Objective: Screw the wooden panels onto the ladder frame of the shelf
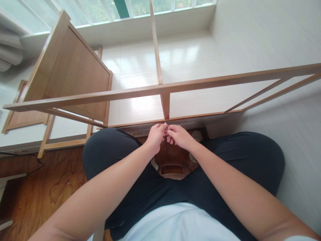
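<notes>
Here, the left hand and right hand pinch a thin, pin-like metal fastener, long axis vertical, tip up against the lower rail of a smooth, straight-barred wooden frame, above the lap.

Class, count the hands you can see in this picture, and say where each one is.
2. The left hand and right hand meet fingertip to fingertip just below the wooden frame's short upright, pinching something thin between them; what it is cannot be told.
</notes>
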`<state>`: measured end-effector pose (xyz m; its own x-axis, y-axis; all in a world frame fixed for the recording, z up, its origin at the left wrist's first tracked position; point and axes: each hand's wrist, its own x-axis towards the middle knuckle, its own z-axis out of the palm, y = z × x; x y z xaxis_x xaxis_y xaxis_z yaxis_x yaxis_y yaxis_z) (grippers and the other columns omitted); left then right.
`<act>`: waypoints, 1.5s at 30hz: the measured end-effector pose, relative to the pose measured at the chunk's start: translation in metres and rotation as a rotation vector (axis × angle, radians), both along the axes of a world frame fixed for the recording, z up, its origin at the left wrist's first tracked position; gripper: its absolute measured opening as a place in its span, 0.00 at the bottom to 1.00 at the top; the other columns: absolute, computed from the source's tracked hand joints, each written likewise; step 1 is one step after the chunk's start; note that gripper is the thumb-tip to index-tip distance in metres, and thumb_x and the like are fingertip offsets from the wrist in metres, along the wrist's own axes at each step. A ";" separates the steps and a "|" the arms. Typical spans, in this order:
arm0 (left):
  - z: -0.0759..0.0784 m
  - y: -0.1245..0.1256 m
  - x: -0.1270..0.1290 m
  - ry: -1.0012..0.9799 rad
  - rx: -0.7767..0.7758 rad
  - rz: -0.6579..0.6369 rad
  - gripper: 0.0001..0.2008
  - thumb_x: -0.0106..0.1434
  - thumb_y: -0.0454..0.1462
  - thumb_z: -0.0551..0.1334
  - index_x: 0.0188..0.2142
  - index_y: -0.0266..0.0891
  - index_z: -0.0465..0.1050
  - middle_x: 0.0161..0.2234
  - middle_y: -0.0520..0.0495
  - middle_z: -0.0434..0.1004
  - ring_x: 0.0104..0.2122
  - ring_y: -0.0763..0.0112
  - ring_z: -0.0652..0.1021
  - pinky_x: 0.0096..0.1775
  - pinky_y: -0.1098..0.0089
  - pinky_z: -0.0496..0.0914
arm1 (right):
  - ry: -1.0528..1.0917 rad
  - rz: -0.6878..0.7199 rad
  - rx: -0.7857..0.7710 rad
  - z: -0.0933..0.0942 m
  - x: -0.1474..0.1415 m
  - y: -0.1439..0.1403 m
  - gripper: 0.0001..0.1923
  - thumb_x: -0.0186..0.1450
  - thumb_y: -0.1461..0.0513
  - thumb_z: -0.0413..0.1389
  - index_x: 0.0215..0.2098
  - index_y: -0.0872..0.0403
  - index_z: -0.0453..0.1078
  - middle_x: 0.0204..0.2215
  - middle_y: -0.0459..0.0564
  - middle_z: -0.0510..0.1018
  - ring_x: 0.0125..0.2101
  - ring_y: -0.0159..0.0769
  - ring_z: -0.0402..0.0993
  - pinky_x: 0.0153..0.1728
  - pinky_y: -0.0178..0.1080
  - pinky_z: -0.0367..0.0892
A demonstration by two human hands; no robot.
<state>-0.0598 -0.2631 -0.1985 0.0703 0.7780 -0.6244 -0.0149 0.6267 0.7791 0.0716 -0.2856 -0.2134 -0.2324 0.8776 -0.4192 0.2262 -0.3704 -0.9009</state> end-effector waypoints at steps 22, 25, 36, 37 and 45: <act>-0.001 -0.001 -0.001 -0.002 0.009 -0.041 0.11 0.59 0.40 0.63 0.26 0.40 0.64 0.20 0.54 0.65 0.19 0.76 0.68 0.24 0.73 0.58 | 0.010 0.039 -0.061 0.006 0.000 0.002 0.10 0.68 0.65 0.48 0.30 0.54 0.67 0.21 0.45 0.76 0.19 0.27 0.71 0.19 0.28 0.61; -0.003 -0.001 -0.002 -0.007 0.009 -0.042 0.10 0.58 0.41 0.63 0.26 0.40 0.65 0.21 0.54 0.66 0.20 0.76 0.69 0.24 0.73 0.58 | 0.009 0.046 -0.063 0.008 0.001 0.002 0.10 0.68 0.65 0.48 0.30 0.54 0.68 0.21 0.45 0.76 0.19 0.28 0.71 0.19 0.28 0.61; -0.006 -0.002 -0.001 -0.024 0.008 -0.023 0.08 0.57 0.41 0.64 0.29 0.38 0.70 0.21 0.53 0.66 0.20 0.75 0.68 0.24 0.73 0.59 | -0.064 0.071 0.016 0.008 0.002 0.001 0.11 0.68 0.60 0.52 0.28 0.54 0.68 0.23 0.46 0.77 0.21 0.29 0.71 0.22 0.30 0.62; -0.006 -0.002 -0.001 -0.024 0.009 -0.021 0.08 0.57 0.41 0.64 0.29 0.38 0.70 0.21 0.53 0.66 0.20 0.75 0.68 0.23 0.73 0.59 | -0.081 0.075 0.033 0.008 0.002 0.001 0.12 0.68 0.59 0.52 0.28 0.54 0.67 0.23 0.46 0.78 0.22 0.29 0.71 0.23 0.31 0.63; -0.003 -0.001 0.000 -0.019 0.005 -0.015 0.07 0.56 0.40 0.63 0.29 0.37 0.72 0.24 0.52 0.68 0.22 0.77 0.68 0.23 0.75 0.57 | -0.430 0.033 0.270 0.019 0.002 -0.003 0.16 0.64 0.54 0.57 0.23 0.51 0.62 0.21 0.43 0.73 0.24 0.32 0.67 0.27 0.35 0.56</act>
